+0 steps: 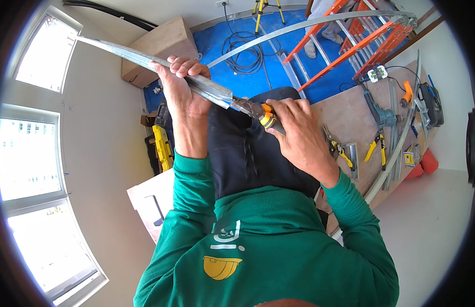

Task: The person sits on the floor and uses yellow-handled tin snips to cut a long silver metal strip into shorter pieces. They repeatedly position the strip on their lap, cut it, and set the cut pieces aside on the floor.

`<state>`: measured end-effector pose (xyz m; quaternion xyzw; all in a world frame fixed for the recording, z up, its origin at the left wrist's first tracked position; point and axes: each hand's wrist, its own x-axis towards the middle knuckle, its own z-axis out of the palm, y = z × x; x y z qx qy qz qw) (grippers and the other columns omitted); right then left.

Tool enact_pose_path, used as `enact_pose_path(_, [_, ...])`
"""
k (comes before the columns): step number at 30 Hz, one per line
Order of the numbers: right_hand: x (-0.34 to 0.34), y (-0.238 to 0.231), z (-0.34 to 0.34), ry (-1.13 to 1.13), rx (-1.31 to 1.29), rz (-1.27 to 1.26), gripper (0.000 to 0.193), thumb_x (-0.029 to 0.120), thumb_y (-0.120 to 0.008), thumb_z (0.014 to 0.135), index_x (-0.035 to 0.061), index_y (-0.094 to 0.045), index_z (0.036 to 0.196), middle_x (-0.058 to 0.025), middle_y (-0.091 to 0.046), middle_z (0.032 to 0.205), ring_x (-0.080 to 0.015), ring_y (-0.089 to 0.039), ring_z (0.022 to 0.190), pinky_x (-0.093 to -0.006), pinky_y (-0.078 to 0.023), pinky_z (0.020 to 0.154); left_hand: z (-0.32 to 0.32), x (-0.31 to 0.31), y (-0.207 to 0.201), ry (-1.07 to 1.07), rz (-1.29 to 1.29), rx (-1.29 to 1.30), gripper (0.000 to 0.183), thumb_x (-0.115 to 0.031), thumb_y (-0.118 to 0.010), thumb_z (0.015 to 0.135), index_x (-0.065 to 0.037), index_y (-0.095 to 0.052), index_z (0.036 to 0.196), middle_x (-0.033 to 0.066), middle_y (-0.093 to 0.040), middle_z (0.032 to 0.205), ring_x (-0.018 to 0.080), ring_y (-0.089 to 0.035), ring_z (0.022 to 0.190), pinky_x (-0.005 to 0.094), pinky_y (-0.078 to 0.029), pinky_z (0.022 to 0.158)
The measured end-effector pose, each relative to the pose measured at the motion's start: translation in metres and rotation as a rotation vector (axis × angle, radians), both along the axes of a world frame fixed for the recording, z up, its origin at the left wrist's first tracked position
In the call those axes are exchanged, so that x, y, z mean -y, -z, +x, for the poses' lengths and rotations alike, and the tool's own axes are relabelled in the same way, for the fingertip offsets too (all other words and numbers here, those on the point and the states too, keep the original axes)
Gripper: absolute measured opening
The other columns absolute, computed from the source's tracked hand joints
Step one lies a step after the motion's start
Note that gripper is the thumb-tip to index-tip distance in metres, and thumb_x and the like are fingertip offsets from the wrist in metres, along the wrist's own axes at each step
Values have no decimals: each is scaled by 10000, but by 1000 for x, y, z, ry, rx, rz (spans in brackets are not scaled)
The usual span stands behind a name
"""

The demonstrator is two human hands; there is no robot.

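Observation:
My left hand (184, 84) is closed around a long silvery metal channel (130, 57), which slants from the upper left down to its cut end above my lap. In my right hand (301, 133) is a pair of tin snips (268, 118) with yellow-and-black handles. Their dark jaws meet the near end of the channel; whether they bite into the metal is too small to tell. On the wooden bench to the right lie two more pairs of yellow-handled snips (344, 154) (382, 148) and a short metal offcut (353, 161).
A teal power drill (383, 112), an orange tool (407, 93) and metal strips (393, 117) lie on the bench (335, 110). Beyond stand an orange ladder (324, 43), a person's legs (319, 30) and a yellow tripod (259, 15). Coiled black cable (245, 61) covers blue flooring. A brown box (166, 43) stands left.

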<state>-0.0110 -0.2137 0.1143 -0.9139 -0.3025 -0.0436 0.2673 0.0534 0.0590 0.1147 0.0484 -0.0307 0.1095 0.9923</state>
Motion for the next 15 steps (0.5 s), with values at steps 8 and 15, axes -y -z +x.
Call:
enact_pose_path(8, [-7, 0, 1, 172, 326, -186, 433, 95, -700, 978, 64, -596, 1398, -84, -644, 1245, -269, -650, 1221, -567, -491, 958, 4, 6, -12, -82, 89, -110, 504, -591, -441, 1150, -111, -546, 1040, -40, -532, 791, 97, -557, 690, 296, -530, 704])
enact_pose_path(15, [-4, 4, 7, 105, 209, -126, 279, 63, -671, 965, 45, -569, 1224, -118, -620, 1126, -308, -681, 1033, -467, -554, 815, 8, 6, -18, -72, 84, -145, 511, -596, -437, 1147, -109, -542, 1031, -41, -513, 750, 99, -536, 673, 293, -528, 701])
